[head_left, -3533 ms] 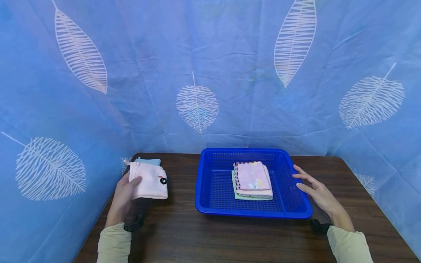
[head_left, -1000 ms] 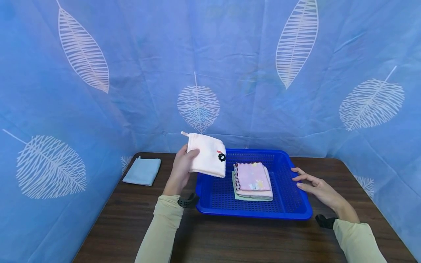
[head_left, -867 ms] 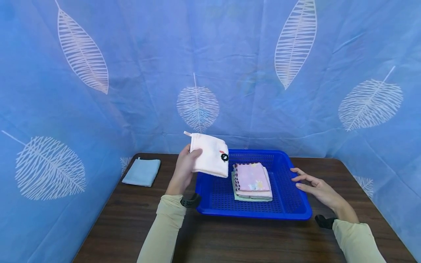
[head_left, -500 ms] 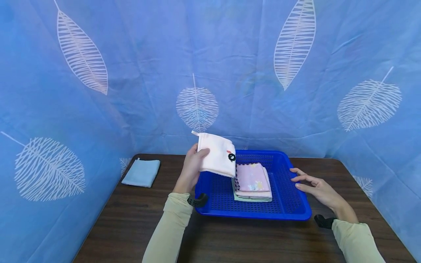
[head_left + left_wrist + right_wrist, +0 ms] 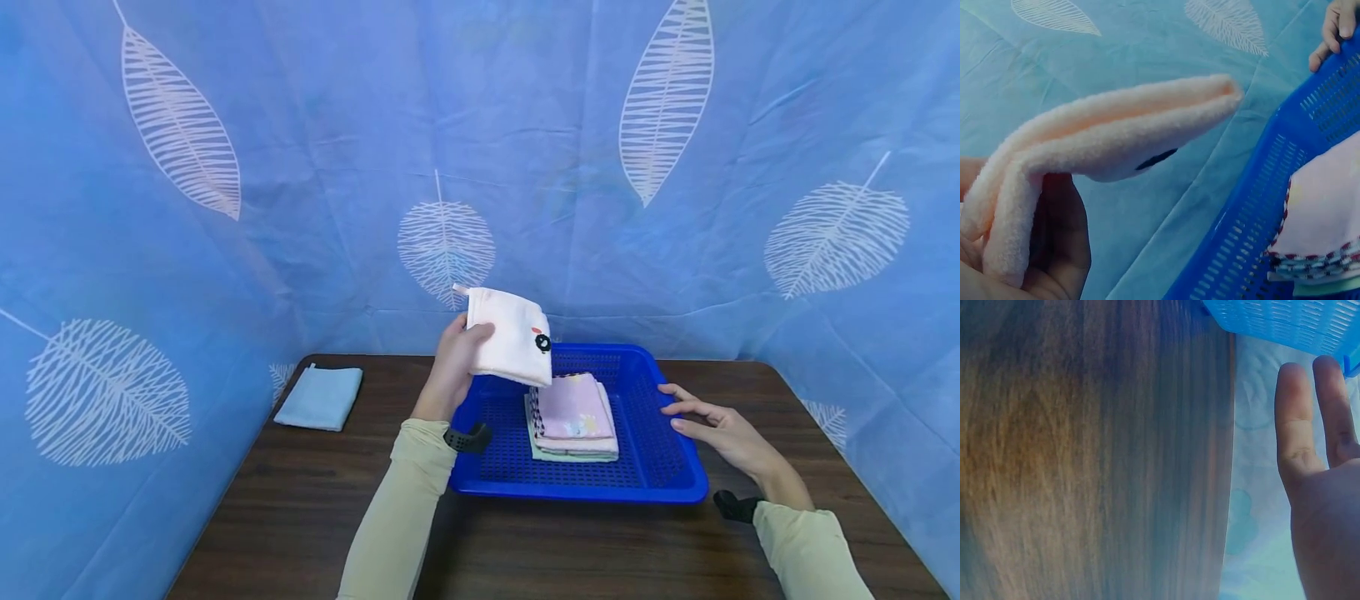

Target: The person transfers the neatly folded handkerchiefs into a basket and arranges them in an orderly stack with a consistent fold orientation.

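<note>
My left hand [image 5: 452,368] holds a folded pale pink washcloth [image 5: 510,333] up over the left back part of a blue plastic basket [image 5: 577,492], thumb on top. The washcloth has a hanging loop and a black eye-like patch. In the left wrist view the washcloth's folded layers [image 5: 1129,119] show edge-on between thumb and fingers. Inside the basket lies a stack of folded cloths [image 5: 576,408], a pink printed one uppermost. My right hand [image 5: 723,433] rests its fingertips at the basket's right rim, and in the right wrist view two fingers [image 5: 1293,406] are extended.
A folded light blue cloth [image 5: 321,398] lies at the left back of the dark wooden table [image 5: 315,500]. Blue curtain [image 5: 360,167] with white leaf prints encloses the back and sides. A black strap [image 5: 468,438] is on the left wrist.
My left hand has carried the pink washcloth from above the light blue cloth rightward to over the basket, lifting slightly in the last half second. The right hand has stayed at the rim.
</note>
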### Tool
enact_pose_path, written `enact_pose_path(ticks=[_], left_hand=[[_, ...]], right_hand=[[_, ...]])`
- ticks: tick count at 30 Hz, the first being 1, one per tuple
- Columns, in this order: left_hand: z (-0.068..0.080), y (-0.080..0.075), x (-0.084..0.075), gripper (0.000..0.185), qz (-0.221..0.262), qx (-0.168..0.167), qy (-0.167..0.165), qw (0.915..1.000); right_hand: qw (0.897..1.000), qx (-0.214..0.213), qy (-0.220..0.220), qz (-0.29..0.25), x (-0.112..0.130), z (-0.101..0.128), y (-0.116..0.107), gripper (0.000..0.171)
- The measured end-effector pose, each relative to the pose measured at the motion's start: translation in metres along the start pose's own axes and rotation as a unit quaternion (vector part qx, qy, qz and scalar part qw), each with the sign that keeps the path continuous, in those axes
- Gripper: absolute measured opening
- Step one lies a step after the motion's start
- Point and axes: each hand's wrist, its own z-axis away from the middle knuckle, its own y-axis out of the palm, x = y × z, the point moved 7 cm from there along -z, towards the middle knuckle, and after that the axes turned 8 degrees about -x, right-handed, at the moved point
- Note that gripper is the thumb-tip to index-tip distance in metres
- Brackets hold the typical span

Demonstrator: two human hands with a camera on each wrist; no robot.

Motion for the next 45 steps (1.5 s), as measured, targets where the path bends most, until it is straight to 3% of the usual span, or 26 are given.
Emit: enact_pose_path(ticks=[6, 13, 20, 30, 38, 45], left_hand=[[-0.004, 0.011, 0.002, 0.052, -0.001, 0.017, -0.016, 0.9997], [-0.006, 0.025, 0.012, 0.061, -0.019, 0.065, -0.039, 0.9969], [-0.010, 0.036, 0.019, 0.062, -0.046, 0.106, -0.039, 0.9926], [-0.018, 0.049, 0.033, 0.070, -0.039, 0.141, -0.062, 0.9874], [-0.023, 0.060, 0.045, 0.067, -0.027, 0.188, -0.087, 0.9779], [-0.028, 0.067, 0.059, 0.071, -0.026, 0.199, -0.112, 0.9734]], right_hand=[[1.000, -0.001, -0.004, -0.007, 0.001, 0.001, 0.000, 0.034], [1.000, -0.012, 0.000, 0.003, 0.001, 0.000, 0.001, 0.033], [1.000, -0.019, 0.009, 0.010, -0.002, 0.001, 0.001, 0.033], [0.999, -0.026, 0.023, 0.024, -0.003, 0.002, 0.001, 0.034], [0.999, -0.032, 0.035, 0.019, -0.006, 0.000, 0.003, 0.036], [0.998, -0.038, 0.038, 0.020, -0.007, 0.002, 0.003, 0.036]])
